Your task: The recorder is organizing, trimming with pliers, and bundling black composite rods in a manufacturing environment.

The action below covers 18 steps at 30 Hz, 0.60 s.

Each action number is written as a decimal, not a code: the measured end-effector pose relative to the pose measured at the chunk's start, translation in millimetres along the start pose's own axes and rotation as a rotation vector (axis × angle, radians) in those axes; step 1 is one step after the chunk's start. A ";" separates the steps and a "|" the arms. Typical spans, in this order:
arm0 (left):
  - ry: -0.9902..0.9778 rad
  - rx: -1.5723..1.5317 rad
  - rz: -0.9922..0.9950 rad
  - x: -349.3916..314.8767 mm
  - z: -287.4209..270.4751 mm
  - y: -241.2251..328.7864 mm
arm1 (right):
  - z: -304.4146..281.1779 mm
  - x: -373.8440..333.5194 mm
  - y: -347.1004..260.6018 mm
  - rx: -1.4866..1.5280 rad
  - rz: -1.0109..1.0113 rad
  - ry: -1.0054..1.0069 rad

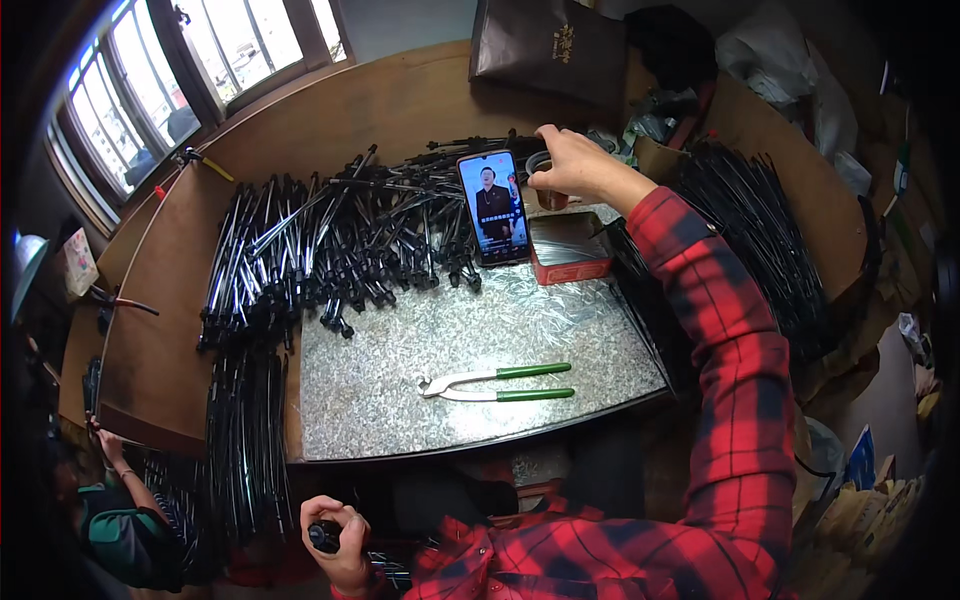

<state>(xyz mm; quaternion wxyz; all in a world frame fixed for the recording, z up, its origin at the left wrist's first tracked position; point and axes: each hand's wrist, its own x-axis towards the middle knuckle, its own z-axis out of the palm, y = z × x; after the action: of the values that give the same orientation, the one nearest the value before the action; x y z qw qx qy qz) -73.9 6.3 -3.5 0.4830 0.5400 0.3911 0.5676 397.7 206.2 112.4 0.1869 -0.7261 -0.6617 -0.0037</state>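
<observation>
My right hand [580, 163] reaches over the far side of the work table, its fingers closed about the rim of a small cup [552, 200] that looks reddish-brown. Low in front of my body, my left hand [345, 545] is wrapped round a black cylindrical object [324, 537]; only its rounded end shows. Pliers [480, 383] with green handles lie on the speckled table top [380, 410], touching neither hand. A phone [493, 210] stands upright left of the cup, its screen lit with a person on it. Beside it sits a red open-topped box [572, 268].
Long thin black rods with thick ends [330, 240] are heaped at the left. More black rods [750, 230] lean at the right, and a bundle [245, 440] hangs over the left edge. A brown bag [545, 55] rests at the back. Another person [130, 510] works at lower left.
</observation>
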 end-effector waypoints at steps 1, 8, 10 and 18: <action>-0.006 0.015 0.007 -0.4 -0.1 -0.5 | 8.1 9.0 14.1 0.001 0.000 0.007; 0.025 0.020 0.014 -0.2 -4.5 -2.1 | 73.0 54.4 64.3 0.172 0.042 0.130; -0.001 0.162 -0.050 0.5 -1.8 9.2 | 87.8 62.6 66.8 0.170 0.059 0.111; 0.048 0.118 -0.104 10.3 7.0 7.0 | 127.6 77.9 69.8 0.144 0.145 -0.004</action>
<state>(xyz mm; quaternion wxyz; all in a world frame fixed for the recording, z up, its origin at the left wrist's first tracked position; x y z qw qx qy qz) -67.3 14.2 6.5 0.4697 0.5326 0.4627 0.5307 443.7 312.4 -5.2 0.2369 -0.7569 -0.6063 0.0589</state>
